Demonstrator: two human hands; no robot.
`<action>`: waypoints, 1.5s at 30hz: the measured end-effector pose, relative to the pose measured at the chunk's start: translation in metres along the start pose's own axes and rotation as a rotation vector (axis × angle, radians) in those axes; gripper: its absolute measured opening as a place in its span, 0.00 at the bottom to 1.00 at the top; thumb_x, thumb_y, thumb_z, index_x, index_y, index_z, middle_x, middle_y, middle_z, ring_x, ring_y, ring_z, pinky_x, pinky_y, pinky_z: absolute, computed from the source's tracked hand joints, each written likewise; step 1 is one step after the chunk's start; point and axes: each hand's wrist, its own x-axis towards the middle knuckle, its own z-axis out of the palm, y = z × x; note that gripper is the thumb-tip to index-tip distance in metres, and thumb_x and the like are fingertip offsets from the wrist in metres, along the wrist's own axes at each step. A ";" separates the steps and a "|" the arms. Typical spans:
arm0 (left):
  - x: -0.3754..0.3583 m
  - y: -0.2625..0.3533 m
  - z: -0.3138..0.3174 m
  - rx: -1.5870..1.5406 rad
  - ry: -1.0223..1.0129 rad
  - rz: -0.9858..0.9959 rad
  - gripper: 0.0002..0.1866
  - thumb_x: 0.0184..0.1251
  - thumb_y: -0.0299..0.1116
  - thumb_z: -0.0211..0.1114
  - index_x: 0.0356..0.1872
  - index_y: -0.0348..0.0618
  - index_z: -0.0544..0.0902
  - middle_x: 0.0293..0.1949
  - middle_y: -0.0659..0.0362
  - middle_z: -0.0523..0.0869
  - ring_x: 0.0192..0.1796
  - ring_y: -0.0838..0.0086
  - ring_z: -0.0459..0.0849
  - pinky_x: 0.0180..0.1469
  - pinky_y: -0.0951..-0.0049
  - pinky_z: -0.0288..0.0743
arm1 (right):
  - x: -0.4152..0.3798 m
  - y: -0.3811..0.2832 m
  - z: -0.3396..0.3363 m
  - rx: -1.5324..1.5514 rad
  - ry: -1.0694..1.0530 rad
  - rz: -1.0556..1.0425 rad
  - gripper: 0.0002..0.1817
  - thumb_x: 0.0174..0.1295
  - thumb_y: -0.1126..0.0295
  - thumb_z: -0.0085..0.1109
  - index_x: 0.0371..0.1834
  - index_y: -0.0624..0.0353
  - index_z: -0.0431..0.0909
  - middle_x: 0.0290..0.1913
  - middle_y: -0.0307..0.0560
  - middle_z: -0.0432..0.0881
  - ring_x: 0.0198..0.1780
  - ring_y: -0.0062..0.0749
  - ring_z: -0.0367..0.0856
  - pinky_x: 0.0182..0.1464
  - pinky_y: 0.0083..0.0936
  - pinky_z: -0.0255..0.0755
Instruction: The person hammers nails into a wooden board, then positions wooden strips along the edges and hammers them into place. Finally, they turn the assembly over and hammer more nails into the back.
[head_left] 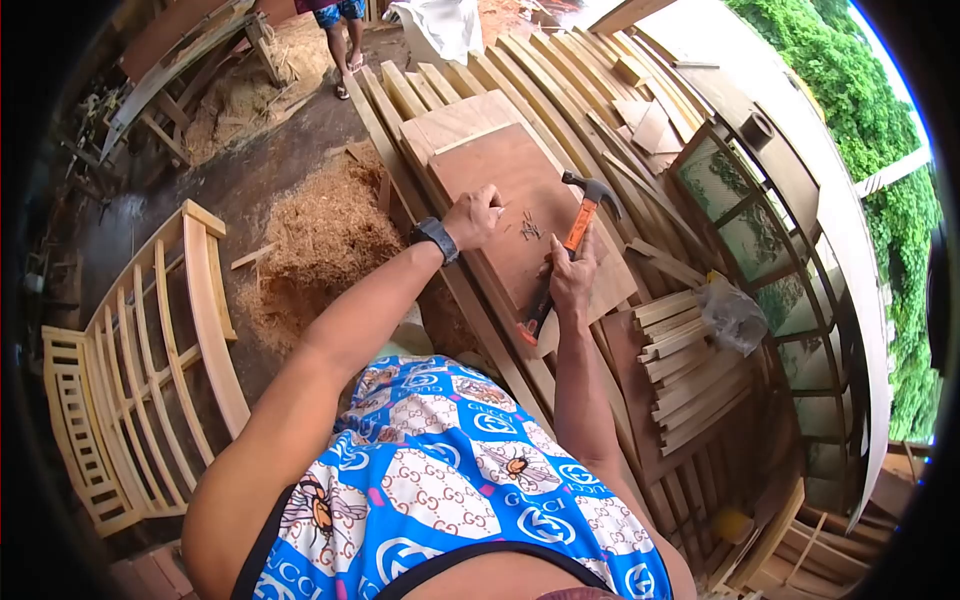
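My right hand [573, 275] is wrapped around the orange-and-black handle of a claw hammer [579, 228]. The hammer's dark head points away from me, above the plywood panel [483, 168]. My left hand [474, 217], with a dark watch on its wrist, is closed in a pinch over the left part of that panel. Whatever its fingers hold is too small to make out. Between my two hands, a small pile of nails [531, 229] lies loose on the brown plywood. A paler board [460, 118] sticks out from under the panel at its far end.
Long timber strips [545, 80] run beneath the panel. Shorter slats [690, 365] are stacked at right, beside a clear plastic bag [733, 315]. Wood shavings [325, 225] heap on the floor at left, near a slatted wooden frame [150, 360]. Another person's legs [343, 45] stand at the back.
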 end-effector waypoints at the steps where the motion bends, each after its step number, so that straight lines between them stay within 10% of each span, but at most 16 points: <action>1: 0.001 0.001 -0.004 -0.096 -0.021 -0.076 0.05 0.73 0.28 0.64 0.42 0.37 0.80 0.30 0.51 0.87 0.33 0.60 0.87 0.37 0.61 0.80 | -0.002 -0.001 -0.001 -0.003 -0.006 0.003 0.44 0.72 0.72 0.65 0.87 0.60 0.49 0.25 0.37 0.79 0.20 0.20 0.78 0.22 0.21 0.74; 5: 0.006 -0.004 -0.028 -0.326 -0.251 -0.276 0.09 0.72 0.30 0.69 0.45 0.35 0.87 0.28 0.63 0.87 0.32 0.83 0.84 0.37 0.74 0.79 | 0.000 -0.003 -0.017 0.009 -0.043 0.082 0.46 0.71 0.73 0.68 0.87 0.57 0.51 0.27 0.39 0.81 0.22 0.21 0.80 0.25 0.20 0.77; 11: 0.008 -0.012 -0.064 -0.350 -0.117 -0.306 0.10 0.71 0.29 0.71 0.47 0.34 0.91 0.33 0.62 0.91 0.32 0.82 0.85 0.37 0.78 0.81 | -0.002 -0.006 -0.026 -0.286 -0.172 0.111 0.44 0.66 0.72 0.73 0.84 0.61 0.61 0.33 0.39 0.86 0.30 0.20 0.84 0.33 0.22 0.78; 16: 0.015 -0.062 -0.082 -0.496 0.050 -0.302 0.11 0.73 0.32 0.72 0.46 0.33 0.90 0.30 0.58 0.91 0.29 0.79 0.87 0.33 0.73 0.83 | 0.000 -0.033 -0.031 -0.858 -0.176 -0.241 0.37 0.61 0.61 0.75 0.73 0.63 0.76 0.39 0.67 0.87 0.40 0.51 0.90 0.43 0.42 0.81; 17: 0.016 -0.064 -0.085 -0.502 0.087 -0.347 0.10 0.73 0.31 0.72 0.45 0.33 0.89 0.30 0.60 0.89 0.28 0.80 0.86 0.30 0.74 0.83 | 0.012 -0.028 -0.041 -0.937 -0.220 -0.457 0.34 0.61 0.59 0.76 0.70 0.60 0.79 0.38 0.64 0.87 0.40 0.55 0.89 0.43 0.45 0.80; 18: 0.015 -0.062 -0.084 -0.466 0.185 -0.395 0.09 0.76 0.32 0.70 0.42 0.34 0.88 0.29 0.60 0.89 0.26 0.79 0.86 0.27 0.74 0.82 | 0.015 -0.053 -0.037 -0.906 -0.285 0.030 0.31 0.61 0.58 0.76 0.66 0.61 0.82 0.36 0.60 0.87 0.38 0.52 0.88 0.44 0.44 0.80; 20: 0.015 -0.072 -0.082 -0.518 0.223 -0.388 0.13 0.78 0.38 0.69 0.41 0.34 0.87 0.28 0.58 0.89 0.26 0.79 0.86 0.27 0.74 0.81 | 0.048 -0.041 -0.045 -0.916 -0.304 -0.022 0.27 0.61 0.62 0.76 0.61 0.64 0.85 0.35 0.57 0.88 0.37 0.45 0.89 0.44 0.38 0.82; 23: 0.021 -0.063 -0.089 -0.103 0.360 -0.132 0.14 0.76 0.37 0.68 0.37 0.35 0.89 0.31 0.47 0.91 0.36 0.62 0.92 0.41 0.60 0.81 | 0.092 -0.078 -0.008 -0.917 -0.203 -0.254 0.23 0.61 0.65 0.75 0.57 0.66 0.87 0.35 0.56 0.88 0.39 0.41 0.91 0.46 0.33 0.83; 29: 0.022 -0.057 -0.080 -0.358 0.277 -0.437 0.07 0.71 0.32 0.71 0.39 0.38 0.90 0.33 0.51 0.93 0.32 0.69 0.91 0.36 0.67 0.83 | 0.225 -0.004 0.068 -0.757 -0.332 -0.767 0.16 0.64 0.67 0.73 0.53 0.60 0.89 0.47 0.55 0.88 0.47 0.46 0.89 0.49 0.35 0.82; 31: 0.019 -0.058 -0.077 -0.350 0.325 -0.360 0.07 0.71 0.31 0.71 0.40 0.38 0.91 0.28 0.57 0.92 0.25 0.77 0.87 0.29 0.72 0.81 | 0.247 0.013 0.088 -0.674 -0.372 -0.594 0.12 0.65 0.65 0.73 0.47 0.59 0.91 0.44 0.54 0.88 0.47 0.45 0.88 0.50 0.36 0.81; 39: 0.014 -0.068 -0.064 -0.089 0.376 -0.269 0.07 0.62 0.32 0.76 0.34 0.37 0.92 0.33 0.48 0.91 0.37 0.57 0.92 0.42 0.62 0.84 | 0.261 0.008 0.095 -0.577 -0.501 -0.278 0.10 0.67 0.65 0.71 0.33 0.62 0.89 0.33 0.52 0.87 0.41 0.45 0.85 0.43 0.39 0.77; 45: 0.023 -0.065 -0.063 -0.005 0.405 -0.411 0.14 0.58 0.39 0.81 0.35 0.38 0.91 0.33 0.50 0.89 0.36 0.58 0.89 0.40 0.62 0.82 | 0.258 0.018 0.100 -0.710 -0.342 -0.717 0.11 0.63 0.66 0.73 0.28 0.61 0.87 0.29 0.51 0.84 0.37 0.49 0.83 0.42 0.41 0.75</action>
